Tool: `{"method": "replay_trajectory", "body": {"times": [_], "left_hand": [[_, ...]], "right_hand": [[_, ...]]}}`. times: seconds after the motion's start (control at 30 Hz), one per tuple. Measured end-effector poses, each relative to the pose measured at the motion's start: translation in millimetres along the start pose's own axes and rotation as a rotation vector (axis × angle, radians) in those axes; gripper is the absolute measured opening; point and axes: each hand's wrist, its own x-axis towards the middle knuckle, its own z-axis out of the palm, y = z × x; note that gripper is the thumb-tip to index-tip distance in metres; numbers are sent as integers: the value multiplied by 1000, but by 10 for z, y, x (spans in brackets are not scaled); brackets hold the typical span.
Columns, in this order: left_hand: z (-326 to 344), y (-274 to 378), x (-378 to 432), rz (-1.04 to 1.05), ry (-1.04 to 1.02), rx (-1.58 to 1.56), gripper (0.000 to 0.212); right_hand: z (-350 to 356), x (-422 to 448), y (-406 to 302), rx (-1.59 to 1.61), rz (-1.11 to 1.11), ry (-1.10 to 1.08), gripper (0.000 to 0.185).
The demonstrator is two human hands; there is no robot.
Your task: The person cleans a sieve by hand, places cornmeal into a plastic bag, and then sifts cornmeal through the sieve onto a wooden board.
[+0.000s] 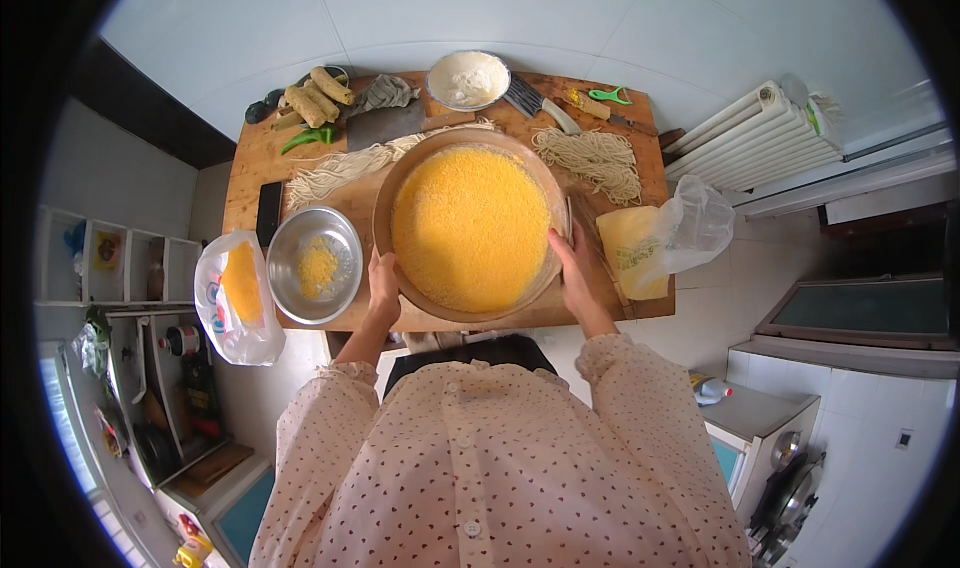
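Yellow coarse meal (472,226) fills a round brown-rimmed sieve or basin (385,215) over the wooden table. My left hand (384,290) grips its lower left rim, and my right hand (574,268) grips the lower right rim. Close to my left hand stands a steel bowl (281,264) with some yellow meal inside. Farther left lies a white plastic bag (262,343) holding more yellow meal. To the right of my right hand rests a bag of pale yellow flour or meal (637,253). The undersides of both hands' grip are hidden.
Noodles (337,172) lie behind the vessel on the left, more noodles (592,159) at right. Along the back are corncobs (305,106), a green pepper (309,138), a flour bowl (435,87), a cleaver (525,96) and a green peeler (609,95). A black phone (269,211) lies left.
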Motion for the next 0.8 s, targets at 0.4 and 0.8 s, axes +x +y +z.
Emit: {"method": "replay_trajectory", "body": {"times": [0.4, 0.8], "left_hand": [[21, -60, -243, 98, -55, -144, 30], [65, -176, -126, 89, -35, -141, 35]], "right_hand": [[-48, 846, -544, -547, 137, -185, 83], [-55, 1180, -478, -509, 176, -225, 86]]}}
